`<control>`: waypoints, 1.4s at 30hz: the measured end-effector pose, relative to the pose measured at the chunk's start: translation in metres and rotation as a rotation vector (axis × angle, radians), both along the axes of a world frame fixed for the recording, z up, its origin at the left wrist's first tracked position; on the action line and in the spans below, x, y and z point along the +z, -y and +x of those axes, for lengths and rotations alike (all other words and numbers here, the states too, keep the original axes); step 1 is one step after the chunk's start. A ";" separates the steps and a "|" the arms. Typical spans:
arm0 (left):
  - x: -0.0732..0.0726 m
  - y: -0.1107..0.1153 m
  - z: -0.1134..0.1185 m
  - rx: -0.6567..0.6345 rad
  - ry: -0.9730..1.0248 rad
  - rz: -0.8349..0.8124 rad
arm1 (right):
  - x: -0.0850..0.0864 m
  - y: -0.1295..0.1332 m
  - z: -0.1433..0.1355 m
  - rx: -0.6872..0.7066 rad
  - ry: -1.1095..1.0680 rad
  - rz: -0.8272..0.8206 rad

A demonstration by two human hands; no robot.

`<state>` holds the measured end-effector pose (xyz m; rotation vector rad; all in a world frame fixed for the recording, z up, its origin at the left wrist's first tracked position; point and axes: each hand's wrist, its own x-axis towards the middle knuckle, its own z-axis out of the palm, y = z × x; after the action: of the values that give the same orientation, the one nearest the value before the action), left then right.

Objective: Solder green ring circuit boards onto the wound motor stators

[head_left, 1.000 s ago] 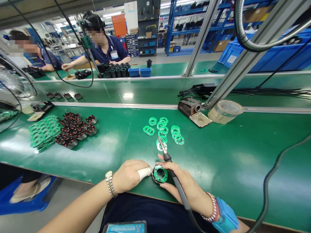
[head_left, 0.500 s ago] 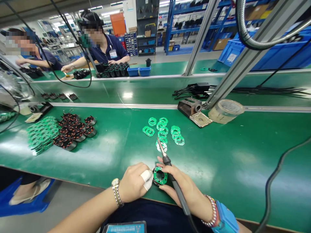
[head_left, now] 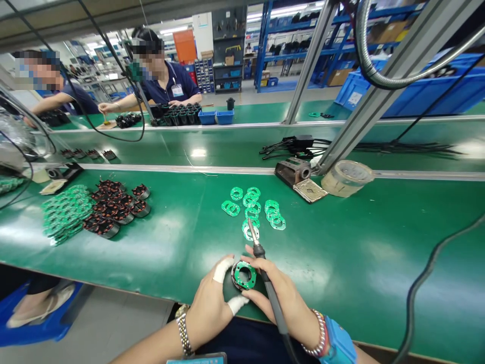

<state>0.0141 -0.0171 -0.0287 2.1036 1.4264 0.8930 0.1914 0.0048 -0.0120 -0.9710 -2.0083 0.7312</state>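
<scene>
A motor stator [head_left: 234, 281] with a green ring-shaped circuit board [head_left: 250, 278] on its face is between my two hands above the bench front. My left hand [head_left: 208, 293] has white-wrapped thumb and index finger curved around its left side, fingertips at its upper and lower edges. My right hand [head_left: 290, 293] pinches the stator from the right. Across that same hand lies a soldering iron [head_left: 273, 296], its tip pointing up and away over loose green ring boards [head_left: 251, 212]. The underside of the stator is hidden.
On the left are stacked green boards [head_left: 66, 210] and a cluster of copper-wound stators [head_left: 115, 207]. A soldering iron stand [head_left: 293, 169] and a tape roll [head_left: 346, 178] stand at the back right. A black cable [head_left: 415, 288] hangs at right. Two people work across the bench.
My left fingers have gone from a closed pinch at the stator's left edge to a wider spread around it. The stator has shifted slightly left, its board turned a little.
</scene>
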 end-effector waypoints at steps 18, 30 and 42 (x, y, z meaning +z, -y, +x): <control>0.007 -0.112 -0.071 0.306 0.379 -0.286 | -0.003 -0.037 0.039 -0.156 0.179 0.131; 0.014 -0.207 -0.077 0.337 0.326 -0.252 | -0.016 -0.079 0.012 -0.030 0.283 0.225; 0.024 -0.213 -0.061 0.495 0.059 -0.129 | -0.018 -0.078 0.013 -0.039 0.296 0.267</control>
<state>-0.0471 0.1961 -0.0044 1.6392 1.9573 0.9961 0.2046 0.0829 -0.0297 -0.9992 -2.2634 0.2975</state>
